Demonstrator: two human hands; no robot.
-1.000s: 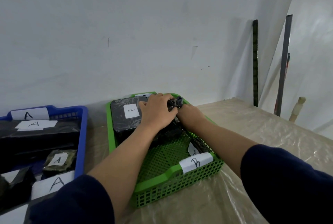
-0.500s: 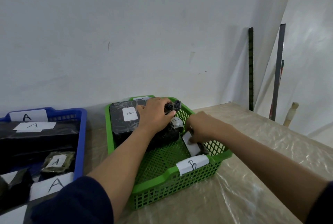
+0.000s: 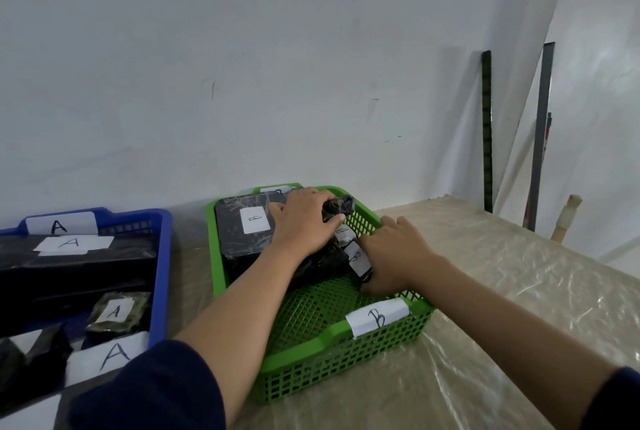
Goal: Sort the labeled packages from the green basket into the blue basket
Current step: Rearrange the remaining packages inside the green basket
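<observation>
Right now my left hand [image 3: 304, 225] grips a crinkly black plastic-wrapped package [image 3: 341, 205] at the far end of the green mesh basket [image 3: 332, 336]; my right hand [image 3: 394, 251] pinches a small B-labelled black packet [image 3: 356, 260] beside it. Lifting both together, I judge either could slip short of the blue basket [image 3: 161, 256].

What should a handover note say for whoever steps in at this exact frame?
Left hand: grips the knotted top of a black bagged package inside the green basket.
Right hand: down in the same basket, fingers on a small B-labeled package; whether its grip has closed cannot be told.
A flat black B-labeled package lies at the basket's far left.
Blue basket on the left holds several A-labeled packages.
Left to do: nothing is lifted yet; every package visible in the green basket reads B.
</observation>
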